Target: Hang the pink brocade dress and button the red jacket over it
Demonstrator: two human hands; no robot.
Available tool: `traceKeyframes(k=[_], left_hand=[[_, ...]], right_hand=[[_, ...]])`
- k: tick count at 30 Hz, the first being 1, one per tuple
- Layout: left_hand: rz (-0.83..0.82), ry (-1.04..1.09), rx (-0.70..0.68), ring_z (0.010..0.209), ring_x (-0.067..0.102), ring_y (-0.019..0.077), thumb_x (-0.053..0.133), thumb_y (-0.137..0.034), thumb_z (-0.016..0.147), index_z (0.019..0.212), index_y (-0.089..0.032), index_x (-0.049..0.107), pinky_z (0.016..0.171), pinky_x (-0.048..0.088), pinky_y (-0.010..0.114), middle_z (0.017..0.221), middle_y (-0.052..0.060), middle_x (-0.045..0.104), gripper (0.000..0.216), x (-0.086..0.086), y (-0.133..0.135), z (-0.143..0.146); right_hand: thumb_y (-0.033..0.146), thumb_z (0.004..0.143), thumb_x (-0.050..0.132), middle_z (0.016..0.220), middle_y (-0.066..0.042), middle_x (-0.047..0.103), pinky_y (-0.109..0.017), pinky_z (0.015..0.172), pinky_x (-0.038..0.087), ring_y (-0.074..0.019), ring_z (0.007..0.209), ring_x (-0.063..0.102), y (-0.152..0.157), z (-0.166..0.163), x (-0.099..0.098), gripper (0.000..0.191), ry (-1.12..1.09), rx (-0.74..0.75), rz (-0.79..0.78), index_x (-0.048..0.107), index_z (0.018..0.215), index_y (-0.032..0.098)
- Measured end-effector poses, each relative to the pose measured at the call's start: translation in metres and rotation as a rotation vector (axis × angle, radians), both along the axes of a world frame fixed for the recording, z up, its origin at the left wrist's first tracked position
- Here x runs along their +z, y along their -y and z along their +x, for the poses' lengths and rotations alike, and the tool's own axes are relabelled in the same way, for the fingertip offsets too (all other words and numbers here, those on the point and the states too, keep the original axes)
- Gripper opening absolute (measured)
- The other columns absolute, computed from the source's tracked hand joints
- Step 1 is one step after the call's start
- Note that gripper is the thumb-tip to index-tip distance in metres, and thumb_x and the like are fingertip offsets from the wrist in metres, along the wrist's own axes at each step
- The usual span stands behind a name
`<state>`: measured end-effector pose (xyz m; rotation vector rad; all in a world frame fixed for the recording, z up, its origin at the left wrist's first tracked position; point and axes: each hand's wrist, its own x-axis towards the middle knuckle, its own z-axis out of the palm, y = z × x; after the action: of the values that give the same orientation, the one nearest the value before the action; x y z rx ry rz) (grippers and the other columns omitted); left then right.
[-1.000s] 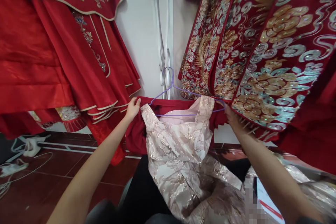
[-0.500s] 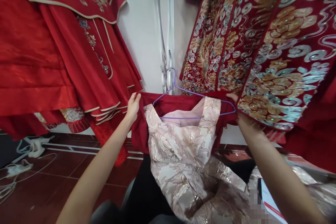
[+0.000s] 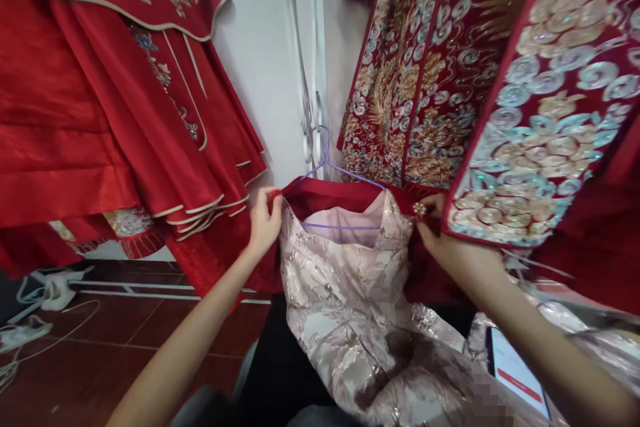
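A shiny pink-and-gold brocade dress point(image 3: 340, 293) hangs from a purple hanger point(image 3: 327, 150) and spreads over my lap. Behind its shoulder straps lies a dark red garment point(image 3: 325, 192), draped along the hanger. My left hand point(image 3: 266, 219) pinches the red cloth at the left shoulder, close to the dress strap. On the other side, my right hand point(image 3: 445, 230) has its fingers closed on the red cloth near the right strap. A small beaded ornament point(image 3: 419, 209) shows at those fingertips. The right end of the hanger is covered by cloth.
Red embroidered gowns point(image 3: 150, 100) hang at the left, and a heavily sequined red garment point(image 3: 545, 147) hangs close above my right hand. A lit phone point(image 3: 520, 373) lies at the lower right. White cables and a rack base point(image 3: 145, 293) are on the tiled floor.
Both hands have moved inward along the red cloth, toward the dress straps. The cloth now covers the hanger's ends, and the beaded ornament has come into view.
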<state>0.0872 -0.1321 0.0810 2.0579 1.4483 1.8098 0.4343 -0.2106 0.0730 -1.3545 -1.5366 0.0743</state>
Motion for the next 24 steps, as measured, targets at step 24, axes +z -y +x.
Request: traceKeyframes(k=[24], left_hand=[[-0.187, -0.157, -0.105, 0.088, 0.062, 0.0185, 0.058, -0.021, 0.081, 0.099, -0.023, 0.065, 0.082, 0.049, 0.031, 0.096, 0.006, 0.062, 0.020, -0.041, 0.017, 0.065]], right_hand=[[0.017, 0.080, 0.051, 0.108, -0.010, 0.058, -0.032, 0.077, 0.051, -0.0178, 0.084, 0.062, -0.037, -0.077, -0.030, 0.040, -0.153, 0.243, 0.122, 0.044, 0.120, 0.020]])
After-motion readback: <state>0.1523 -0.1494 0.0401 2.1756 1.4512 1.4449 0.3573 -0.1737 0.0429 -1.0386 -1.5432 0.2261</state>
